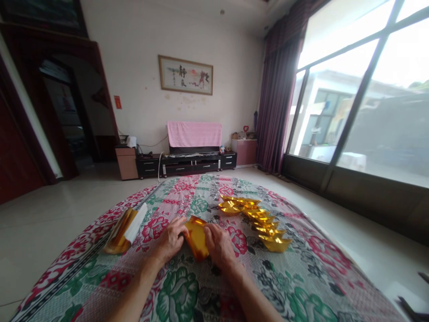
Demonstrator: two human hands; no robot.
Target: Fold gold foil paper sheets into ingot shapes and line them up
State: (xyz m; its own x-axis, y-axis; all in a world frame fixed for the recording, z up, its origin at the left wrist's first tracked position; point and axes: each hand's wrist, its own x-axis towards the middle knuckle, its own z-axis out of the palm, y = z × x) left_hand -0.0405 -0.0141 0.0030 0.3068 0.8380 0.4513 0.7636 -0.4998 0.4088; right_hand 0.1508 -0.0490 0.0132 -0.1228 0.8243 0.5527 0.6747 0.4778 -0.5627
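Observation:
A sheet of shiny gold foil paper (197, 237) is held between my two hands, low over the patterned cloth. My left hand (174, 237) pinches its left edge with thumb and fingers. On the opposite edge, my right hand (219, 243) grips the paper, the thumb lying on top. The paper's far edge looks bent or folded over. To the right lie several folded gold paper ingots (275, 243) in a slanting row. Off to the left rests a stack of gold paper sheets (124, 230) with a white side showing.
A round surface covered with a floral cloth (177, 290) fills the foreground. Beyond it stand a low black TV cabinet (181, 169) and a pink cloth (194, 133) draped over a wide shape. Windows and a purple curtain (276, 98) are on the right.

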